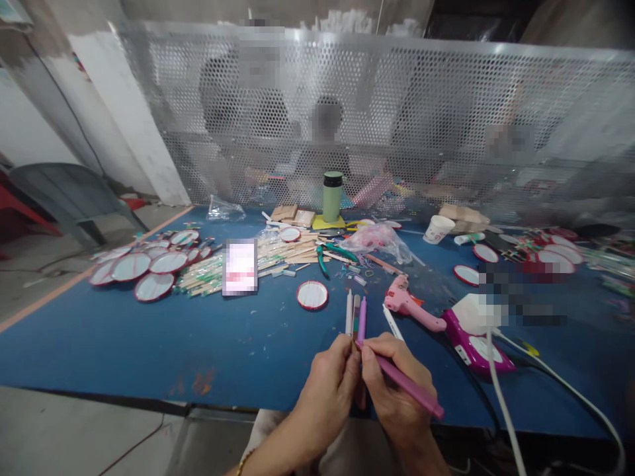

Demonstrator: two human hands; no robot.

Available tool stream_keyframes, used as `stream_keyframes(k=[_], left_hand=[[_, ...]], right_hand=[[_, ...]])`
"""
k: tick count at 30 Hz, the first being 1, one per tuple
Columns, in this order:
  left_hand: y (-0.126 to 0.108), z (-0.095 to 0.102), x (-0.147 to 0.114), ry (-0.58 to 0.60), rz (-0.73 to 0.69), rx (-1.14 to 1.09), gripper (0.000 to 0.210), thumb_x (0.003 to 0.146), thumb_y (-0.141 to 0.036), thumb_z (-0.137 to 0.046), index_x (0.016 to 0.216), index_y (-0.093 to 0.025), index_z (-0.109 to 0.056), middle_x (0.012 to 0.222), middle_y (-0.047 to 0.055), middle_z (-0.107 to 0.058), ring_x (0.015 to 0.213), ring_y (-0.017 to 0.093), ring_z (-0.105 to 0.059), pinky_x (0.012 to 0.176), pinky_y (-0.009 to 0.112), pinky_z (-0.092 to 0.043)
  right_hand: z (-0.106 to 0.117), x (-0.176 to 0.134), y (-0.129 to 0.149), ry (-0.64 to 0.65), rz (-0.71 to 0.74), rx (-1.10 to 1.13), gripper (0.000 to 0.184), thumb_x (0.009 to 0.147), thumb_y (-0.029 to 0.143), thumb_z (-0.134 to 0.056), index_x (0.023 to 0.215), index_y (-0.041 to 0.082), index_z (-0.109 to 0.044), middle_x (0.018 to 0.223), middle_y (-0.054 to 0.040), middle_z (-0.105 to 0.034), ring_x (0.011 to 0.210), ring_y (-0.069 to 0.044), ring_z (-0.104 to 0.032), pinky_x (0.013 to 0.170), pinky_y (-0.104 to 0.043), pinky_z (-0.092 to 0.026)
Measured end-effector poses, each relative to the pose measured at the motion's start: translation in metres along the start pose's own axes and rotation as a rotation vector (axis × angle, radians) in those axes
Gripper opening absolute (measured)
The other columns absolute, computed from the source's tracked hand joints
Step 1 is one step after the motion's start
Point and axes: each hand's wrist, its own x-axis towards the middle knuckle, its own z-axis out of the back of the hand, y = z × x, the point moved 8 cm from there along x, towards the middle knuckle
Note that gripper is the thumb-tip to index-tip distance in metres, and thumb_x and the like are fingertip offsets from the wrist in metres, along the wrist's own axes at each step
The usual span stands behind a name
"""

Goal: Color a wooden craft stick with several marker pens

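Observation:
My left hand [327,373] is closed near the table's front edge. Slender upright things rise from its fingertips: a pale grey pen [349,314], a purple pen [362,317] and a narrow strip between them. Whether all of them are in its grip, or some lie on the table, I cannot tell. Beside it, my right hand [399,380] is closed around a thick pink pen [411,389], its tip end pointing at the left fingertips. A white pen [393,322] lies just beyond the right hand. One round red-rimmed white disc [312,295] lies ahead of the left hand.
A pink glue gun [414,307], a magenta device [476,350] and white cables [503,396] occupy the right. More discs [131,266], wooden sticks [292,251] and a phone [240,266] lie left. Pliers [323,261], a green bottle [333,198] and paper cup [439,229] stand farther back.

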Motion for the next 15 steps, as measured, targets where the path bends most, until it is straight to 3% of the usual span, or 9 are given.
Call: stream_keyframes(k=[15], left_hand=[[0.0043,-0.001,-0.0002,0.009,0.021,-0.019,0.033,0.1,-0.049,-0.039,0.082,-0.021,-0.045,0.057,-0.007,-0.047,0.048,0.008,-0.041,0.05,0.019,-0.035]], right_hand=[[0.0018,-0.0006,-0.0022,-0.011,-0.033,-0.004,0.014,0.091,0.017,-0.058,0.079,0.02,-0.064,0.066,0.0005,-0.068,0.054,-0.01,-0.066,0.051,-0.018,-0.052]])
